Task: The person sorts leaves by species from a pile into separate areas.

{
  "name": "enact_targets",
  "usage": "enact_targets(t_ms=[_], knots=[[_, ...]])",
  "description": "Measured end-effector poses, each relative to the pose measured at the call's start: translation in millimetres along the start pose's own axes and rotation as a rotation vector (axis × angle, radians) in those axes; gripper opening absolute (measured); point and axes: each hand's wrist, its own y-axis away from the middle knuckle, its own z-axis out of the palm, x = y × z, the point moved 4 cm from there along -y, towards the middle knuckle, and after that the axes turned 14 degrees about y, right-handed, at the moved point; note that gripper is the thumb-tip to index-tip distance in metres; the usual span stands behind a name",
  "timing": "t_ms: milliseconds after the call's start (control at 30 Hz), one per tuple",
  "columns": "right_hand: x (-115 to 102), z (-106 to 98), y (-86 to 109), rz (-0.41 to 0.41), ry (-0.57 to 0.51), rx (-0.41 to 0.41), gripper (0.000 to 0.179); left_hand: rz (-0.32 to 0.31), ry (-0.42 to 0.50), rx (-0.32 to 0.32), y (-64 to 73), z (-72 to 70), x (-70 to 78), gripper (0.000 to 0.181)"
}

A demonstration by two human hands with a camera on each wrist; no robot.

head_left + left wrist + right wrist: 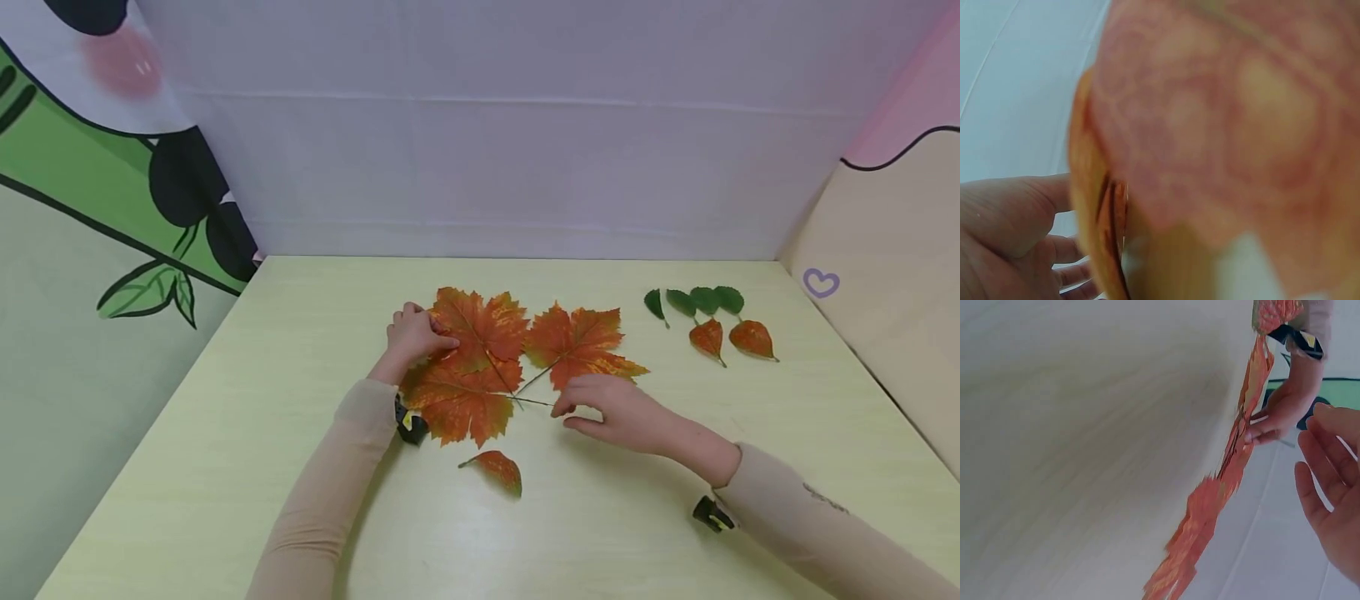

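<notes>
Three large orange-red maple leaves lie on the table with their stems crossing at the middle. My left hand [412, 335] pinches the edge of the upper-left maple leaf [480, 325], thumb on top. The lower-left maple leaf [465, 404] overlaps it; its thin stem [534, 402] points right. My right hand [615, 410], fingers loosely bent and holding nothing, hovers by that stem's end, just below the right maple leaf [576, 342]. In the left wrist view, a blurred leaf [1210, 112] partly hides the left hand's fingers. The right wrist view shows the leaves edge-on.
A small orange leaf-shaped piece [501, 472] lies in front of the maple leaves. At the back right are several small green leaves [705, 300] and two more orange pieces [707, 339]. A pale backdrop [525, 175] closes off the table's far edge.
</notes>
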Motion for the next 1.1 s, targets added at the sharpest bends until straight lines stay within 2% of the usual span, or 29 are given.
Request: enact_targets(t_ms=[167,267,467,667,900,1100], knots=[[-24.2,14.4,-20.1,-0.19,-0.005,-0.051,0.018,-0.006,0.018,0.0,0.2,0.6,0.1,0.037],[-35.8,23.5,-30.1,-0.271,-0.003,-0.101,0.022,-0.006,0.017,0.0,-0.6,1.1,-0.8,0.037],[-55.6,36.3,-46.2,-0.393,0.062,-0.195,0.044,0.002,0.005,0.004,-0.8,0.5,-0.7,0.038],[-66.9,38.7,-55.2,-0.446,0.096,-0.2,0.054,-0.007,0.004,0.008,-0.4,0.1,-1.4,0.038],[-74.8,45.5,-63.0,-0.481,0.118,-0.183,0.029,-0.01,0.009,0.011,0.0,0.1,-0.8,0.038],[-69.4,45.7,-63.7,-0.434,0.084,-0.183,0.006,-0.015,0.017,0.006,-0.2,0.7,-0.2,0.038]])
